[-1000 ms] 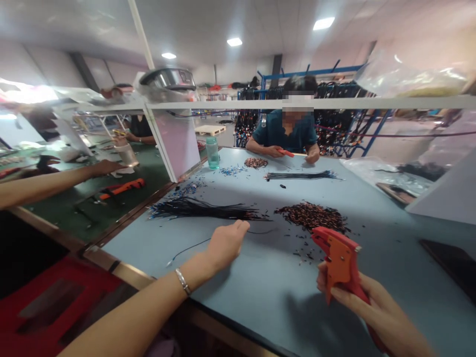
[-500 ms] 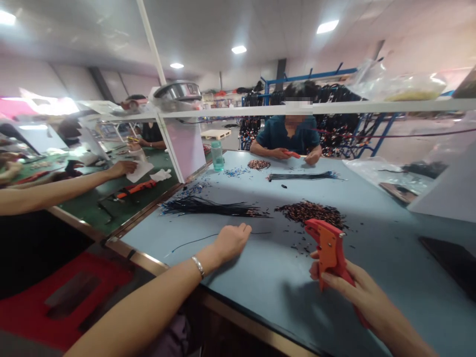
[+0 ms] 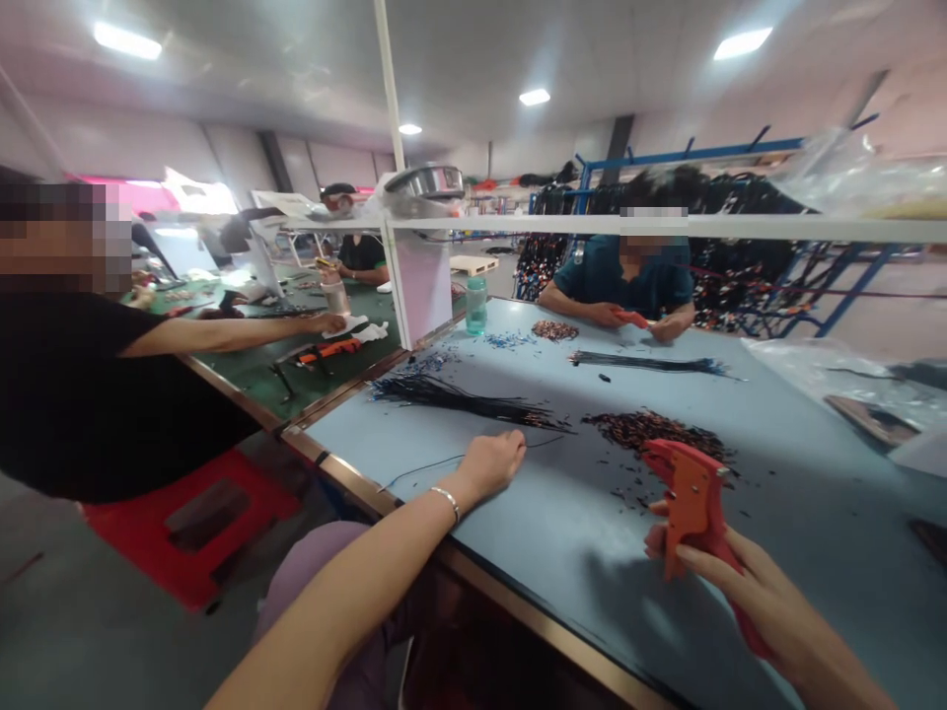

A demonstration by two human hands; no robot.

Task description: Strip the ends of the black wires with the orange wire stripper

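Note:
My left hand (image 3: 494, 463), with a bracelet at the wrist, is closed on a thin black wire (image 3: 425, 465) low over the blue-grey table (image 3: 518, 542). The wire sticks out on both sides of the fingers. My right hand (image 3: 710, 557) grips a red and orange hand tool (image 3: 692, 493), held upright above the table. Behind my left hand lies a bundle of black wires (image 3: 466, 399). A pile of small dark and copper-coloured pieces (image 3: 658, 434) is just behind the tool.
Across the table a person (image 3: 621, 286) holds a red tool, near a second wire bundle (image 3: 643, 363) and a small pile (image 3: 554, 330). A green bottle (image 3: 475, 308) stands by the shelf post. Another person (image 3: 110, 375) reaches over the green table at left.
The view has swung left, so things appear further right and more of the person at left shows. My left hand still holds the wire and my right hand the tool.

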